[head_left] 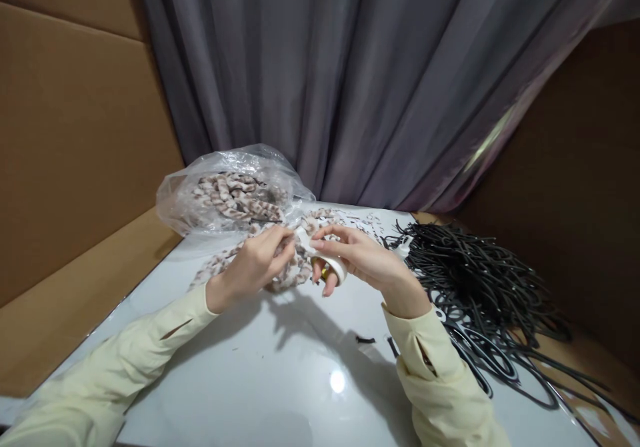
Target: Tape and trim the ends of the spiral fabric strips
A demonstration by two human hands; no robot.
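Slanting away leftward, white tape [331, 261] extends from right hand [367, 257].

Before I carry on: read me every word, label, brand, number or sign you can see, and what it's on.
No readable text anywhere in view.
White roll at the right hand: no lettering I can make out; the yellow patch inside it is too small to tell.
Clear plastic bag: no legible print.
Cardboard panel on the left: no visible marking.

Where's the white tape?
In the head view, the tape is near the middle, held in the right hand, between the left hand and the black cords.
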